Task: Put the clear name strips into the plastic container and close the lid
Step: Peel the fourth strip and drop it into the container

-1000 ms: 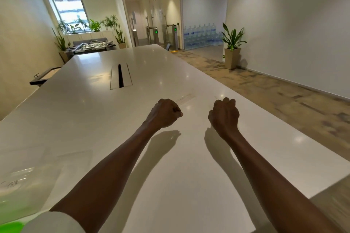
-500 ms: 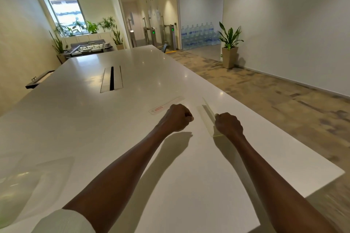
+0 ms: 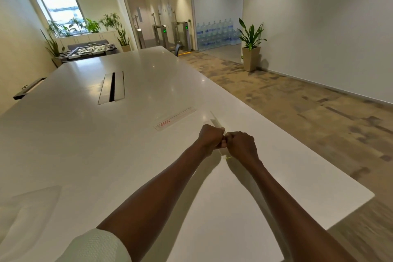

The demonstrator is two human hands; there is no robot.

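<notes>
Fingers: both sets were curled into fists, knuckles touching, pinching one clear strip [image 3: 215,120] that ran away from the hands.
Left hand [image 3: 210,136]: closed on the strip's near end, wrist straight.
Right hand [image 3: 241,144]: closed on the same strip, just beside the left.
Second strip [image 3: 175,118]: lay flat on the table [image 3: 85,144], near the left hand, apart from it.
Container [image 3: 27,208]: blurred, at the table's near left corner, well apart from both hands.
Edges: the table's right edge ran close past the right hand; open surface lay left and ahead.
Arms: both extended forward, converging.
</notes>
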